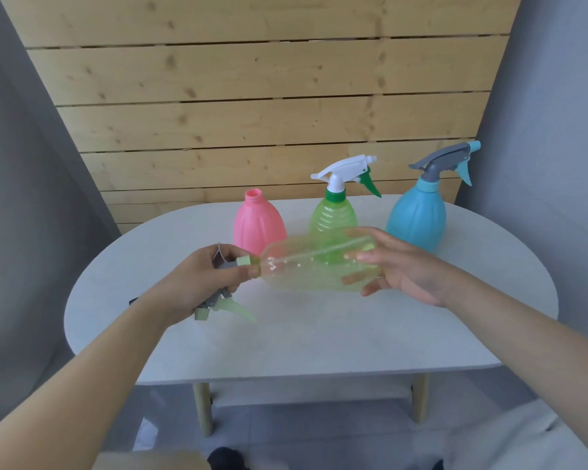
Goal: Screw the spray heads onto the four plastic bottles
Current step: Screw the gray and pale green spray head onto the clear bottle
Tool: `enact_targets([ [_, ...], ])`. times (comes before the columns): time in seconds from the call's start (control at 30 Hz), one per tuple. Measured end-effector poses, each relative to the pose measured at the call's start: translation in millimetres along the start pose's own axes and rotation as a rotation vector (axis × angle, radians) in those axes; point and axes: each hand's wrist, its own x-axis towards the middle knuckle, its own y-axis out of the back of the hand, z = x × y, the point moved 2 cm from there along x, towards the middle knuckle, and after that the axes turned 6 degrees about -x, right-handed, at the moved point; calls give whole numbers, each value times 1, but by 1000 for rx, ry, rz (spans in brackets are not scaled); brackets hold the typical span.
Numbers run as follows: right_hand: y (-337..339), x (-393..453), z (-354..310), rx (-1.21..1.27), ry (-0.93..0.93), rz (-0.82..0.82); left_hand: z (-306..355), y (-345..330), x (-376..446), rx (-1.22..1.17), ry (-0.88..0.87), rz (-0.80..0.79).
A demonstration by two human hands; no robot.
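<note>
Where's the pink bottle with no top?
The pink bottle stands at the table's back left, beside the green spray bottle, behind the left hand.

Single head-worn, wide-angle view, looking forward and steeply down from above the near edge of a table (319,351). Both forearms enter from the bottom corners and converge at frame centre, where the left hand (197,283) and right hand (408,269) sit close to the lens, above the tabletop. The far edge of the table lies in mid-frame, with three bottles (418,215) standing along it at moderate range. A plank wall (269,96) fills the upper half, facing the camera; its edges lean inward under lens distortion. Floor and table legs (202,408) show at the bottom. No second view is supplied, so no overlap exists.
</note>
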Motion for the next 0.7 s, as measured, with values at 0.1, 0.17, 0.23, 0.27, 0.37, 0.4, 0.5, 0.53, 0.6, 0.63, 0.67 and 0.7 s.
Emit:
enact_targets([
  [0.1, 2, 3, 1, -61, -120, 83, 0, -4, -4, 33, -58, 4],
  [0.17, 1, 3, 5, -152, -208, 113, 1, -10, -5, 46, -104, 8],
  [0.23, 1, 3, 10, -240, -283, 91, 2, -12, -6, 71, -132, 13],
  [0.27, 1, 2, 11, -261, -306, 74, 2, -12, -7, 75, -137, 7],
  [0.37, -1, 0, 12, -182, -268, -7, 1, -9, -6, 54, -114, -4],
  [0.4, -3, 0, 10, -85, -214, -42, -1, -8, -5, 44, -91, 17],
  [0.5, -6, -2, 6, 170, 12, -39, -3, -2, 0, 13, -12, 74],
  [0.53, -4, -2, 5, 162, 62, -28, -3, -1, 1, 10, -3, 69],
  [0.6, -1, -1, 0, 59, 51, 25, 0, -1, 0, 13, -18, 28],
  [0.63, 0, 0, 0, -22, -1, 68, 1, -3, -1, 14, -36, 3],
  [0.67, 1, 1, 0, -107, -79, 107, 2, -5, -3, 20, -57, -20],
  [0.7, 2, 2, 3, -176, -158, 121, 2, -8, -3, 33, -76, -41],
])
